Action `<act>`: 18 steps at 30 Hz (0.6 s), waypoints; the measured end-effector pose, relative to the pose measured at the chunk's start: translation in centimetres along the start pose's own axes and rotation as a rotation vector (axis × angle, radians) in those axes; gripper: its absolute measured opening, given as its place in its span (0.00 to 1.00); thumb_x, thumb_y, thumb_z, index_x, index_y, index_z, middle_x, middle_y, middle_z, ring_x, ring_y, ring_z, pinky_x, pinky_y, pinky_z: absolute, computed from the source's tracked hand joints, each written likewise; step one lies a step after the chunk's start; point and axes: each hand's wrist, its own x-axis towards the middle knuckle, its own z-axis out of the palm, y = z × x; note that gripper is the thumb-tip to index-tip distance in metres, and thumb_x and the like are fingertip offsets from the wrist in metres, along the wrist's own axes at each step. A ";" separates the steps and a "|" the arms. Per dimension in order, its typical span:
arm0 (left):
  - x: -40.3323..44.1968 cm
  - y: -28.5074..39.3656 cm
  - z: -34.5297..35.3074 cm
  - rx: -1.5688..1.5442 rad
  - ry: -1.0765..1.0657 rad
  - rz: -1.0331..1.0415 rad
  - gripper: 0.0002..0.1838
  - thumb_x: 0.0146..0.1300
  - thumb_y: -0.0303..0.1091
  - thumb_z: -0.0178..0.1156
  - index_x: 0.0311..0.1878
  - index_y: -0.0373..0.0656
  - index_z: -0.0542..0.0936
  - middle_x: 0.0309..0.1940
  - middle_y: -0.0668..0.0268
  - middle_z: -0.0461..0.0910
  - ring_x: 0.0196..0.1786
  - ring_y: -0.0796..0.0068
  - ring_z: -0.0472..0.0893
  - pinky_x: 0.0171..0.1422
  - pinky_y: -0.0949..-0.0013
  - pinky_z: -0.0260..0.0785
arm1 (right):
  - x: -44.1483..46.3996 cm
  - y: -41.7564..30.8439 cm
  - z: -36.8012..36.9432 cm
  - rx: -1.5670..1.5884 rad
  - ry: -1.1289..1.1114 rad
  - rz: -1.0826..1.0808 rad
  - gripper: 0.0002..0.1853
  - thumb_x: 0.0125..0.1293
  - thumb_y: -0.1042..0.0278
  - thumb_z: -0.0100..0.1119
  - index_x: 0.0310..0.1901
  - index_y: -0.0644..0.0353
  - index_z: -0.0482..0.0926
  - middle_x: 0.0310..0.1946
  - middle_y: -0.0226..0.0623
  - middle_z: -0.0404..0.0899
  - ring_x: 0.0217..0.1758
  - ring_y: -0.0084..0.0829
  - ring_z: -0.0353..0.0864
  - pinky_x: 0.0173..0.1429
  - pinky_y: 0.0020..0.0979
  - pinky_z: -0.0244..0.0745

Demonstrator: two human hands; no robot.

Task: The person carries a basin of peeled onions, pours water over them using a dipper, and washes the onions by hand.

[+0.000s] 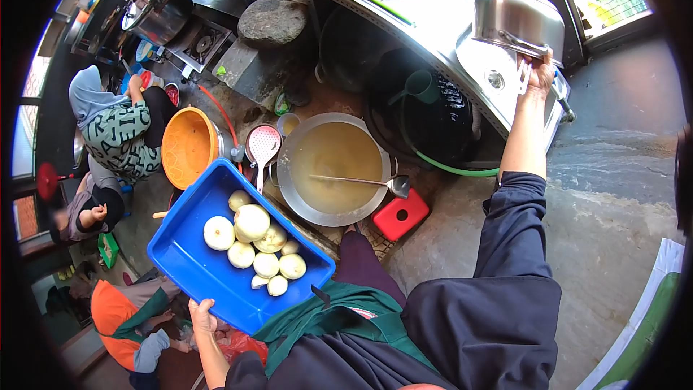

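Observation:
A blue tub (188,253) with several peeled pale onions (266,266) in it is tilted at the front of my body. My left hand (203,317) grips its near-left edge. At the upper right, my right hand (538,76) reaches to the steel sink counter, at the lower side of a steel pot (518,18); its fingers are bent round something white that I cannot make out clearly. Beyond the tub, a wide metal pan (287,180) of cloudy liquid stands low, with a long-handled ladle (397,185) across it.
An orange basin (189,146), pink strainer (264,143) and red container (401,215) surround the pan. A green hose (462,171) runs below the counter (433,43). Several people sit at the left, one in an orange top (114,316). A big stone (272,22) lies beyond.

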 end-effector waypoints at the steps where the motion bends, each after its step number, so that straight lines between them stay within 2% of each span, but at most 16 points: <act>1: -0.2 0.0 0.0 0.001 0.002 -0.007 0.17 0.43 0.19 0.53 0.40 0.38 0.77 0.31 0.70 0.77 0.33 0.77 0.76 0.43 0.73 0.69 | 0.1 -0.4 -0.8 0.029 -0.083 0.015 0.12 0.70 0.60 0.51 0.33 0.58 0.76 0.27 0.36 0.77 0.22 0.29 0.62 0.34 0.34 0.67; 2: -0.2 0.0 0.1 0.000 0.001 -0.010 0.17 0.43 0.19 0.53 0.41 0.38 0.77 0.32 0.70 0.77 0.34 0.77 0.76 0.43 0.73 0.69 | 0.5 -0.8 -1.4 0.061 -0.169 0.027 0.12 0.69 0.61 0.51 0.33 0.59 0.76 0.28 0.36 0.77 0.22 0.29 0.62 0.35 0.34 0.67; 5: 0.2 -0.5 -0.5 0.001 -0.010 -0.005 0.18 0.43 0.19 0.53 0.42 0.38 0.77 0.32 0.69 0.77 0.34 0.76 0.76 0.44 0.73 0.69 | 1.0 -0.9 -1.6 0.188 -0.241 -0.047 0.11 0.68 0.62 0.53 0.33 0.60 0.76 0.27 0.35 0.77 0.23 0.31 0.63 0.40 0.36 0.70; 6: 0.4 -0.7 -0.7 0.002 -0.015 0.001 0.18 0.44 0.19 0.53 0.42 0.38 0.77 0.32 0.69 0.77 0.34 0.76 0.76 0.44 0.73 0.70 | -2.8 0.3 5.4 0.157 0.196 -0.199 0.10 0.67 0.63 0.55 0.31 0.59 0.77 0.24 0.32 0.76 0.24 0.30 0.65 0.46 0.40 0.72; 7: 0.4 -0.7 -0.8 -0.001 -0.011 -0.002 0.18 0.44 0.19 0.54 0.42 0.38 0.76 0.32 0.69 0.77 0.34 0.76 0.76 0.44 0.73 0.70 | -2.4 0.1 5.5 0.177 0.174 -0.179 0.09 0.66 0.63 0.56 0.30 0.58 0.78 0.23 0.30 0.75 0.27 0.28 0.68 0.50 0.42 0.72; 9: 0.4 -0.8 -0.7 -0.011 -0.003 -0.007 0.18 0.44 0.19 0.54 0.43 0.38 0.76 0.33 0.69 0.77 0.34 0.76 0.76 0.44 0.73 0.70 | -1.4 -0.2 5.0 0.167 0.067 -0.152 0.08 0.66 0.64 0.57 0.31 0.57 0.78 0.24 0.29 0.76 0.28 0.27 0.70 0.49 0.42 0.72; 13: 0.7 -1.3 -1.3 0.002 -0.020 -0.009 0.18 0.44 0.19 0.54 0.43 0.39 0.76 0.33 0.70 0.77 0.34 0.77 0.76 0.45 0.72 0.70 | -1.1 -0.1 7.2 0.134 0.116 -0.167 0.08 0.66 0.64 0.56 0.30 0.55 0.77 0.22 0.27 0.74 0.26 0.25 0.67 0.44 0.36 0.71; 15: 0.8 -1.4 -1.1 -0.013 -0.020 0.004 0.18 0.44 0.19 0.54 0.43 0.39 0.76 0.33 0.70 0.77 0.35 0.77 0.76 0.45 0.72 0.70 | -0.1 0.0 7.1 0.064 0.045 -0.169 0.10 0.69 0.62 0.53 0.30 0.55 0.76 0.22 0.27 0.72 0.23 0.23 0.61 0.36 0.30 0.65; 18: 0.5 -1.1 -0.8 -0.032 -0.013 -0.002 0.18 0.45 0.19 0.54 0.44 0.39 0.76 0.33 0.69 0.77 0.34 0.77 0.76 0.45 0.72 0.70 | -0.4 0.5 8.3 -0.008 0.067 -0.175 0.11 0.70 0.61 0.50 0.31 0.55 0.75 0.22 0.27 0.71 0.21 0.23 0.58 0.37 0.31 0.66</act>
